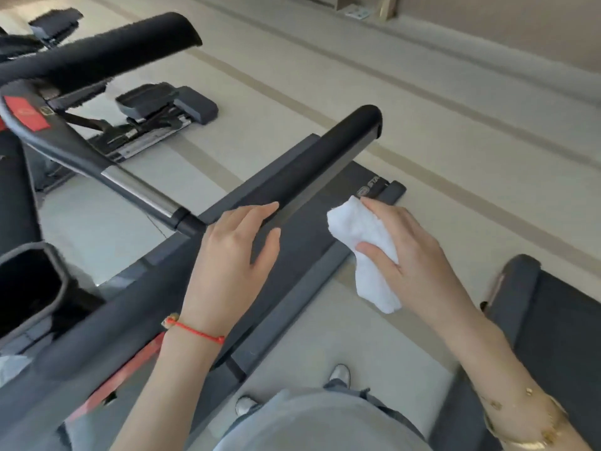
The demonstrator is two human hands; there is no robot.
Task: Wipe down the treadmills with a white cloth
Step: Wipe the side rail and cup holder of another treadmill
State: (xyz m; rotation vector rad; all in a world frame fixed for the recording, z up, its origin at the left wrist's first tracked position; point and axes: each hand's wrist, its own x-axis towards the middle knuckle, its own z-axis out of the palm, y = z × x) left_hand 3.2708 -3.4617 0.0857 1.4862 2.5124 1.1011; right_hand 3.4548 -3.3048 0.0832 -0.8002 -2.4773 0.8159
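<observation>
The treadmill [292,255] under my hands looks heavy and rigid; I judge it won't shift when I press. Its padded handrail [309,167] lies beneath my left hand [232,255], whose fingers [257,211] drape loosely open over it, gripping nothing. My right hand [403,245] is closed around the white cloth [364,252], just right of the rail. It seems soft, light and floppy, best kept bunched in the palm.
</observation>
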